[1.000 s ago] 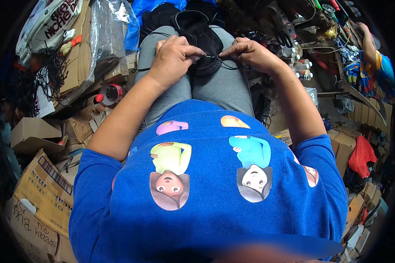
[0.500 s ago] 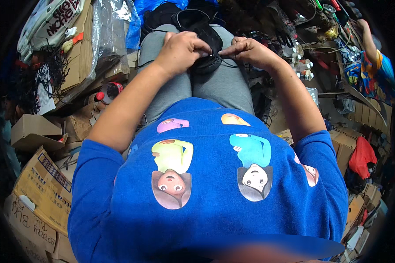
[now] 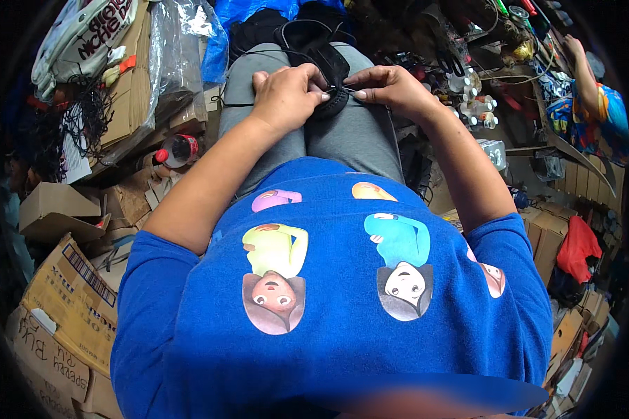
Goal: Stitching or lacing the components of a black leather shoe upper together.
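Note:
A black shoe [image 3: 330, 66] lies across my grey-trousered thighs, its rounded end towards me. At that end, my left hand [image 3: 290, 98] is closed in a pinch, thumb and forefinger by the shoe's edge. From the other side my right hand [image 3: 393, 91] pinches too, forefinger and thumb pressed together. Between the fingertips runs a thin thread [image 3: 346, 89], close against the shoe; its exact path is too fine to make out. A dark cord [image 3: 234, 105] trails over my left thigh.
Flattened cardboard [image 3: 129, 105] and clear plastic wrap [image 3: 172, 77] lie at the left, with a red-capped bottle [image 3: 178, 151] nearby. Several small bottles [image 3: 479, 105] stand on the right. Another person's arm [image 3: 586, 77] shows at the far right, beyond a red bag [image 3: 577, 249].
My right hand has drawn slightly back from the shoe, opening a small gap between the two hands' fingertips. My left hand has shifted a little towards me. The shoe stays on my lap.

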The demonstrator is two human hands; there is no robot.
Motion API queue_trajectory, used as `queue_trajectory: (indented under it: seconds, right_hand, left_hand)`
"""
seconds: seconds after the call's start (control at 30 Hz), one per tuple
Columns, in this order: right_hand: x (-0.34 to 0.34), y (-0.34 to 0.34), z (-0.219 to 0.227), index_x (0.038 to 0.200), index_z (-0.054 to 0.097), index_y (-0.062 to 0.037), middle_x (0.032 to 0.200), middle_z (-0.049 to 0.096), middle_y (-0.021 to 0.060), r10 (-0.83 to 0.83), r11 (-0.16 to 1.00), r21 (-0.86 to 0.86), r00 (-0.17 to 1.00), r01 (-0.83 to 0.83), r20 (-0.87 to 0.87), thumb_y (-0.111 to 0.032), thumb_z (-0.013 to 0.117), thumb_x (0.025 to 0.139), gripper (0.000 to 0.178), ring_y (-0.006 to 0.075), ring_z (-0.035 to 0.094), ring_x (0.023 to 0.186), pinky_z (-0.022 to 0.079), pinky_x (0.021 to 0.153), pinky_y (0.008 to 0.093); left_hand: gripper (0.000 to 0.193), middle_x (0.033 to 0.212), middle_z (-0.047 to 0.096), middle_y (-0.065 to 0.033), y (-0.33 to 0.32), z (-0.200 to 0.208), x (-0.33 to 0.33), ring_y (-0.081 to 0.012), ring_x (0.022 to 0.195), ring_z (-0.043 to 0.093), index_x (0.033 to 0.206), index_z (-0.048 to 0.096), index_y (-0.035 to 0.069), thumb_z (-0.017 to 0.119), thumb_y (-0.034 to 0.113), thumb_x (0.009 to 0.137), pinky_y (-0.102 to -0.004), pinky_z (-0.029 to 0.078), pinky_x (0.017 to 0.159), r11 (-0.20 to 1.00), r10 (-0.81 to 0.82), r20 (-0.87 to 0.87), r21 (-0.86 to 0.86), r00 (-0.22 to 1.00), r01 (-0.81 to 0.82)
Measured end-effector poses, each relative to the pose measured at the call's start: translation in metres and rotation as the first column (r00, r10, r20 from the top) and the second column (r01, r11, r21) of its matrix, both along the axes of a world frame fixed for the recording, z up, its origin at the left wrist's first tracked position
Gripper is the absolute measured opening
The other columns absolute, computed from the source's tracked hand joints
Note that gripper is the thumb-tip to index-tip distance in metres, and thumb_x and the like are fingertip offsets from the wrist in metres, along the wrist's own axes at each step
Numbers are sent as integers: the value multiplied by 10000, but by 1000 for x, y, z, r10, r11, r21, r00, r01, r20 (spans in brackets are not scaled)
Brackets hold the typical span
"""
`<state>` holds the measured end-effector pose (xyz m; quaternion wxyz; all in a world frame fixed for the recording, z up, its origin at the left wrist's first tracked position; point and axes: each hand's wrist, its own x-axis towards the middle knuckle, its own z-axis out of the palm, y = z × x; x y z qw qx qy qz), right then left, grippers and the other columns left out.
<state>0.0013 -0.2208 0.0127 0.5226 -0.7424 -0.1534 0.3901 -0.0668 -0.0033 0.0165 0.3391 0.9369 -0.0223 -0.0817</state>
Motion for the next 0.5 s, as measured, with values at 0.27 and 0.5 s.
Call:
queue_trajectory:
  seconds: [0.27,0.5]
  right_hand:
    - [10,11,10,869,651,2,785,645,-13,115,989,-110,976,-95,185,-54,694,785,110,59,571,740,467,707,218]
    - [25,-11,16,800,632,-58,723,584,-46,22,997,-73,1000,-21,14,-163,700,808,125,40,506,680,407,633,199]
  left_hand:
    - [174,762,664,-72,-6,4,18,-214,779,624,894,666,122,679,215,747,-406,352,816,979,-193,9,-59,981,194]
    - [85,857,589,-37,14,18,11,-245,929,536,876,610,124,619,157,799,-425,362,806,908,-398,237,239,886,344]
